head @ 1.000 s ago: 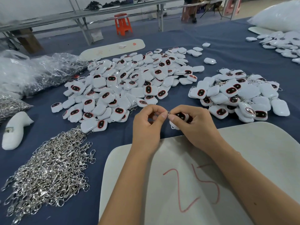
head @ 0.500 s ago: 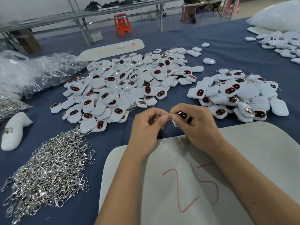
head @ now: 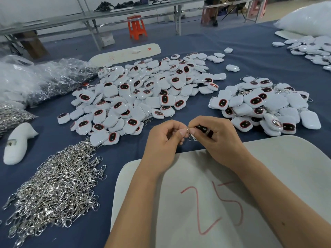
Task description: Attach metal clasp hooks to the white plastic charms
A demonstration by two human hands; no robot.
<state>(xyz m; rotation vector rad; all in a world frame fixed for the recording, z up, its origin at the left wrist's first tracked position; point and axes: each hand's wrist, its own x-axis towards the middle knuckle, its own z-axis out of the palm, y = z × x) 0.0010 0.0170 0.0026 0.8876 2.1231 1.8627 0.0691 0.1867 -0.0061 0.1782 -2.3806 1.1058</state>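
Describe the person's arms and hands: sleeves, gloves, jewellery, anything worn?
Both forearms are bare, no sleeves in view. Left hand and right hand have no gloves, rings, watch or wristband showing. Nails look short and unpainted.

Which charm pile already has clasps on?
The smaller right pile: metal rings and hooks stick out around its edges. The big centre pile is mostly bare charms, and it lies next to the loose clasp heap.
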